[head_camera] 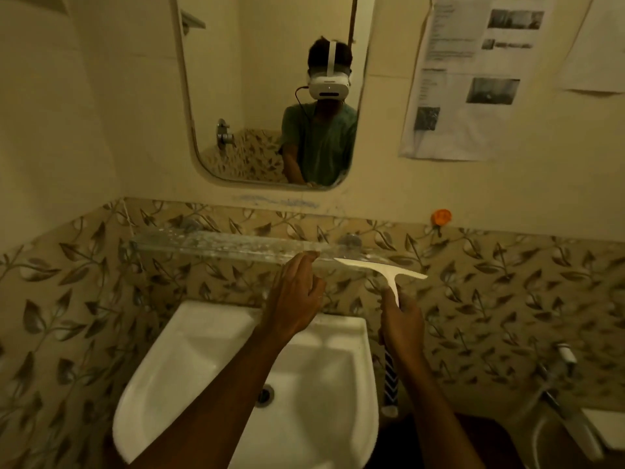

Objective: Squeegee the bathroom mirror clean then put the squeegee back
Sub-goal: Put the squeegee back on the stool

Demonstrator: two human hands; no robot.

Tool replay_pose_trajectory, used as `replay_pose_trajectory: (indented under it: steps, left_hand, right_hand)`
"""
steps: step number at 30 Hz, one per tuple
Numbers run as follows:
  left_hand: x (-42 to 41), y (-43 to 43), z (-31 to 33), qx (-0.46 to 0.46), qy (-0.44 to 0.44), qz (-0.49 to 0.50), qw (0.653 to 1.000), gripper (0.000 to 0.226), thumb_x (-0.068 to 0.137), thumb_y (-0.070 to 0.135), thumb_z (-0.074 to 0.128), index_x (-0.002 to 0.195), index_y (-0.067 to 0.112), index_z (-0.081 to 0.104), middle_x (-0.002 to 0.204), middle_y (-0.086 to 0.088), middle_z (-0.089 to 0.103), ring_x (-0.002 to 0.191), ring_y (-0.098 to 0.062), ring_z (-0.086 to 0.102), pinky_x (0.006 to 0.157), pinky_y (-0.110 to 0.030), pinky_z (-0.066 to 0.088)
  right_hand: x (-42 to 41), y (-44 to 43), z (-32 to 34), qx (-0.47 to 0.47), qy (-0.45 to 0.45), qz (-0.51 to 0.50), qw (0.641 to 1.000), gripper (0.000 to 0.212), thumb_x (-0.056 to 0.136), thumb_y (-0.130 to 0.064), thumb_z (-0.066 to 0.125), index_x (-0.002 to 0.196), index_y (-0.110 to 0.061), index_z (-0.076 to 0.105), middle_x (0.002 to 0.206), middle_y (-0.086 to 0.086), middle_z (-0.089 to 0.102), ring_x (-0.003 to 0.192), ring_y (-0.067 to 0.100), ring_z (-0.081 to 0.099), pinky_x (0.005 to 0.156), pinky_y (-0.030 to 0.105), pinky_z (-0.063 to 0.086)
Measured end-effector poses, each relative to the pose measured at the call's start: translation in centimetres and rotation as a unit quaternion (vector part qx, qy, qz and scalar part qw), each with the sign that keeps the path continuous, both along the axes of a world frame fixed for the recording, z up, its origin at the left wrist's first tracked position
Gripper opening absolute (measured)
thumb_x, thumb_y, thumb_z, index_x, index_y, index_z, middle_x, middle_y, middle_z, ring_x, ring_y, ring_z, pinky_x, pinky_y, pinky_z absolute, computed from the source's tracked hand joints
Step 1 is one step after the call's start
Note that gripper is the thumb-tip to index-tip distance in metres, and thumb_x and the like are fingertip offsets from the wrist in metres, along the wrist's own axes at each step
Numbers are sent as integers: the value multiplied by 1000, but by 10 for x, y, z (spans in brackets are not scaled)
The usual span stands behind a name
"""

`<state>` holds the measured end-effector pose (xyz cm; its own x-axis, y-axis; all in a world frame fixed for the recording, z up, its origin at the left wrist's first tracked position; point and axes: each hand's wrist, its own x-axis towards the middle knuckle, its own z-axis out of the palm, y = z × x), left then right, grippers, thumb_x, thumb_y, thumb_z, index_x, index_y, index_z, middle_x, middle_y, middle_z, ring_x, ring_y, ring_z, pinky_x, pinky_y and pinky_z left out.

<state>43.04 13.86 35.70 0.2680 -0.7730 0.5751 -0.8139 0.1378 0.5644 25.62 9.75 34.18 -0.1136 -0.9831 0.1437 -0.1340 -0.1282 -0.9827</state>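
The squeegee [385,272] is white and T-shaped, held at about 4 o'clock from the frame centre, just in front of the right end of the glass shelf [216,243]. Its blade runs roughly left to right, the left tip slightly higher than the right, and appears to rest on or just above the shelf's front edge; contact cannot be confirmed. The handle points down toward the person. The right hand [402,328] is wrapped around the lower handle, fingers closed on it; the handle end is hidden inside the fist. The left hand [294,299] is at 5 o'clock from the centre, just left of the blade tip, fingers loosely curled and slightly apart, with the index fingertip at the shelf edge; it grips nothing visible. The mirror [270,96], at 12 o'clock, has rounded lower corners and its top is cut off by the frame. It reflects a person in a green shirt wearing a white headset. No brand or label is readable on the squeegee. Printed sheets [473,79] on the wall at 2 o'clock carry text and dark photographs, all too blurred to read. The white sink [236,333] lies below the hands at 6 o'clock, partly covered by both forearms. An orange hook-like item [440,217] sits on the wall at 3 o'clock; its type is unclear. Leaf-patterned tiles [67,316] line the lower wall.
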Motion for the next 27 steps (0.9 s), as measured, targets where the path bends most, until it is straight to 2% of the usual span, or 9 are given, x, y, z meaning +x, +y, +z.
replay_pose_trajectory:
  steps: [2,4,5,7,11,16,20,23,27]
  left_hand:
    - [-21,12,-13,11,-7,0,1000,44,91,25,48,135,19,43,138,1,47,123,-18,44,98,-28,33]
    - [-40,24,-25,18,-19,5,1000,44,91,28,46,134,19,44,138,0,47,123,-19,45,97,-30,35]
    - [-49,30,-32,19,-18,6,1000,44,91,28,45,133,19,44,138,0,47,123,-19,45,97,-31,36]
    - [-72,44,-47,26,-23,9,999,44,90,28,44,133,18,45,138,-1,48,125,-20,44,100,-32,34]
    - [-120,65,-72,49,-45,1,998,49,89,32,38,134,16,45,139,-2,49,129,-18,43,106,-30,29]
    - [-182,80,-103,69,-63,-10,996,52,91,34,39,140,18,40,146,0,42,137,-15,33,109,-24,19]
    - [-242,72,-131,94,-46,-4,994,51,91,36,42,139,16,43,143,-3,46,134,-18,38,108,-28,25]
    - [-292,56,-160,128,-43,-2,991,51,93,33,46,140,14,40,145,-4,44,136,-18,36,110,-33,27]
    - [-349,29,-196,182,-34,8,983,52,94,36,43,142,15,36,147,-4,41,137,-18,33,109,-28,21]
  right_hand:
    - [-17,16,-13,16,-4,-12,1000,29,94,-39,51,90,-15,66,70,9,61,53,18,56,39,23,47]
    - [-32,30,-28,19,-1,-21,1000,29,94,-40,51,97,-17,68,86,8,68,74,24,63,65,39,57]
    - [-40,37,-35,21,3,-22,1000,28,94,-39,51,102,-18,68,92,9,69,81,26,63,77,47,54]
    - [-62,53,-47,32,3,-30,999,24,94,-40,53,103,-24,68,99,13,68,83,24,60,84,51,52]
    - [-115,75,-69,62,28,-51,996,35,95,-43,52,112,-17,66,98,-1,66,94,20,61,84,39,51]
    - [-182,80,-98,90,43,-55,994,33,94,-45,50,99,-19,69,94,3,70,90,23,66,81,44,55]
    - [-242,72,-121,101,74,-79,989,18,95,-40,52,78,-35,58,78,-13,62,79,10,62,61,23,45]
    - [-289,57,-146,130,102,-78,983,17,95,-41,51,81,-33,58,78,-16,60,76,3,57,64,24,43]
    - [-337,28,-186,150,148,-54,976,26,95,-43,49,83,-23,61,74,-9,60,73,12,61,62,29,47]
